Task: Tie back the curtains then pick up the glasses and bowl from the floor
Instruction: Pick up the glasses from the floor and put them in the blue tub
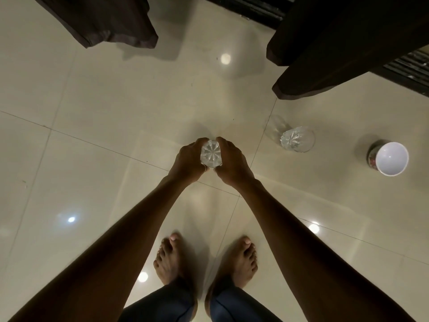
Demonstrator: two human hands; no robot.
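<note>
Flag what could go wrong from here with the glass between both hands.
1. The glass is gripped only between the left hand and right hand over the hard tiled floor; a slip could shatter it near the bare feet.
2. With both hands occupied, collecting the second glass and the bowl may force an awkward regrip.

Bare forearms [130,228] run in from five and seven o'clock. A thin ring [205,168] circles a left hand [189,159] finger. At six o'clock, dark blue fitted trousers [162,305] end above bare feet [170,261] with pale pink toenails.
</note>
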